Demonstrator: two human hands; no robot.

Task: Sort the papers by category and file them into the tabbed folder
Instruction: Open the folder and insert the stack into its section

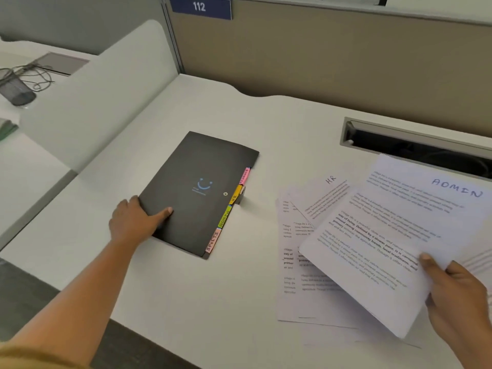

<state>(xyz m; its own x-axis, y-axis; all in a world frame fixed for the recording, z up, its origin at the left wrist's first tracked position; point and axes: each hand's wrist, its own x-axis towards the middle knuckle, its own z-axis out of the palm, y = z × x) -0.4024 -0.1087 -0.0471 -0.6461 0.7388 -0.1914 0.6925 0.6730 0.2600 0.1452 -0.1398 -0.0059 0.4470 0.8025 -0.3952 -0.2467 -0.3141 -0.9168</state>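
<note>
Desk [239,115], white, seen from above. Black folder [197,187] lies flat and closed left of centre, turned at an angle; four coloured tabs stick out along its right edge: pink FINANCE tab [245,175] farthest, orange HR tab [234,197], green ADMIN tab [224,218], pink SPORTS tab [213,242] nearest.

Left hand [133,222] is at the folder's left edge; the thumb is stretched out flat on the cover and the other fingers are bent against the edge, so it pinches that side (whether the fingers go under the cover, cannot tell).

Right hand [458,294] holds the ADMIN sheet [386,235] up off the desk at its near corner; the thumb is on top and the fingers are curled beneath, clamped on the paper; handwritten "ADMIN" at the sheet's far end.

Loose papers [290,262] are fanned on the desk under and left of that sheet, well apart from the folder; one is the HR sheet [330,187], partly covered.

Cable slot [415,145] is set in the desk behind the papers; number plate [199,6] reading 112 sits on the partition; mesh cup [16,91] stands on the next desk, far left.
</note>
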